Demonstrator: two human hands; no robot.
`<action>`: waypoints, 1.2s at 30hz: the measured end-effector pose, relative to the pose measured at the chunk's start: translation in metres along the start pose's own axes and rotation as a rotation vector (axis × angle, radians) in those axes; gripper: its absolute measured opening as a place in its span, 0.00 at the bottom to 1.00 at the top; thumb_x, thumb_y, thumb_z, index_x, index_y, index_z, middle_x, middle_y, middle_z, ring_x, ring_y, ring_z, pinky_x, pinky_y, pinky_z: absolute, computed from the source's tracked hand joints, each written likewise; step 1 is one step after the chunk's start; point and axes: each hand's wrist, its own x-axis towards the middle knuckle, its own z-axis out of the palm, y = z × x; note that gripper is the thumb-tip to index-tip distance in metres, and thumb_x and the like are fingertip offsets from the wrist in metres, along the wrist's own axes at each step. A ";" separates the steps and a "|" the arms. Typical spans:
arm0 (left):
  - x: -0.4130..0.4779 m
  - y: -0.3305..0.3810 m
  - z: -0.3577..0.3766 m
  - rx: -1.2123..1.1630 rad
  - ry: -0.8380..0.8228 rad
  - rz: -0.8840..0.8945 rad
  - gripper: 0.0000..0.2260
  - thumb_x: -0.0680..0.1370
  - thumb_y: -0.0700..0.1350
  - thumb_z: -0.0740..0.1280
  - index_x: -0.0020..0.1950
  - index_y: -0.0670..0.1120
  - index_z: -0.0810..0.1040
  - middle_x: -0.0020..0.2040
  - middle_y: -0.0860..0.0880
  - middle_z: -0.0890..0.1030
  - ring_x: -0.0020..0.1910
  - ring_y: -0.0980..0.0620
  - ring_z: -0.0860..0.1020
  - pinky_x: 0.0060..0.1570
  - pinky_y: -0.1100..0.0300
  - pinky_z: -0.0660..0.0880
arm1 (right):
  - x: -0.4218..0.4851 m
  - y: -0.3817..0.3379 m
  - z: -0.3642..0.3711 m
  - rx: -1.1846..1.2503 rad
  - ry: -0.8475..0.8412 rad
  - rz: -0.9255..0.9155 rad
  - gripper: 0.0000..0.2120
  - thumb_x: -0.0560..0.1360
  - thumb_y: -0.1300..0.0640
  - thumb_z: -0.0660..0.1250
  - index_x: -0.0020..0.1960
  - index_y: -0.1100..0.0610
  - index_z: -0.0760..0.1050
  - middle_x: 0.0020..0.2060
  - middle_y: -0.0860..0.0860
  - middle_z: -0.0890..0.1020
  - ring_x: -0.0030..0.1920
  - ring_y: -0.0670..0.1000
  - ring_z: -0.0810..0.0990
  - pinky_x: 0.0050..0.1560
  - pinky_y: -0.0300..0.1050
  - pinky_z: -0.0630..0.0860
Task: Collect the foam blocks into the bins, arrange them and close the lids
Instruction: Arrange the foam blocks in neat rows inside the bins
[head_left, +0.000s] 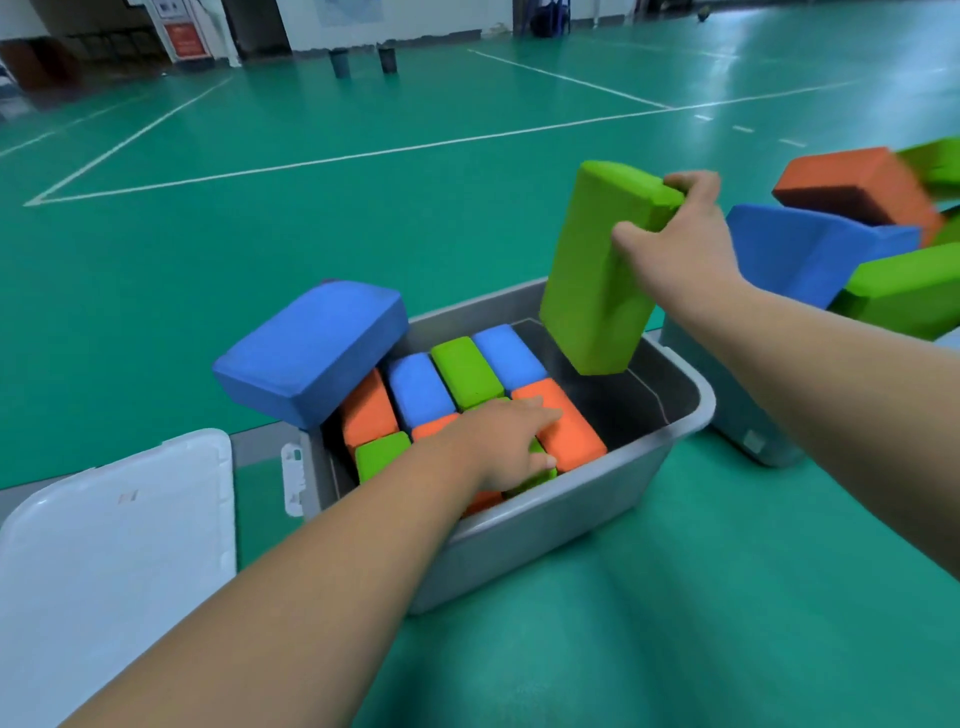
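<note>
The right hand (680, 244) holds a green block (597, 270) by its upper end, with the fingers over the top edge and the thumb on the broad face. The block hangs tilted above the right end of the grey bin (519, 551), and its lower end is over the free space there.

The left hand (506, 441) lies on the packed blocks (465, 371) near the front wall of the bin. Its fingers are stretched flat over an orange block (571, 436). The thumb seems to lie against a green one below, but the hand hides this part. The blocks inside stand close together in 2 rows, orange, blue and green, and they fill the left and middle part of the bin.

1 big blue block (311, 348) rests tilted on the far left corner of the bin, partly over the rim.

A white lid (119, 545) lies on the green floor (363, 208) just beside the left end of the bin. Near the right end stands a second bin (743, 421), and blue, orange and green blocks are heaped in it above its rim.
</note>
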 end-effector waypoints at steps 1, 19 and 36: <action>0.002 0.003 0.002 0.010 -0.033 -0.002 0.32 0.81 0.60 0.66 0.83 0.53 0.61 0.83 0.46 0.58 0.80 0.41 0.61 0.78 0.46 0.60 | -0.001 0.004 -0.001 -0.027 -0.030 0.004 0.33 0.69 0.45 0.71 0.70 0.50 0.64 0.61 0.54 0.74 0.54 0.54 0.78 0.49 0.46 0.75; 0.017 0.012 -0.014 0.003 -0.109 -0.098 0.23 0.79 0.55 0.68 0.74 0.56 0.72 0.72 0.53 0.75 0.68 0.47 0.75 0.68 0.50 0.72 | -0.077 0.068 0.029 -1.041 -0.917 -0.059 0.24 0.79 0.42 0.62 0.68 0.56 0.72 0.64 0.57 0.79 0.63 0.59 0.78 0.57 0.49 0.73; -0.047 -0.032 -0.051 0.026 -0.055 -0.185 0.19 0.82 0.53 0.66 0.72 0.50 0.76 0.71 0.48 0.76 0.70 0.47 0.74 0.66 0.56 0.70 | -0.065 0.061 0.059 -0.985 -0.894 0.071 0.37 0.76 0.41 0.68 0.77 0.56 0.60 0.59 0.56 0.78 0.54 0.59 0.78 0.58 0.54 0.77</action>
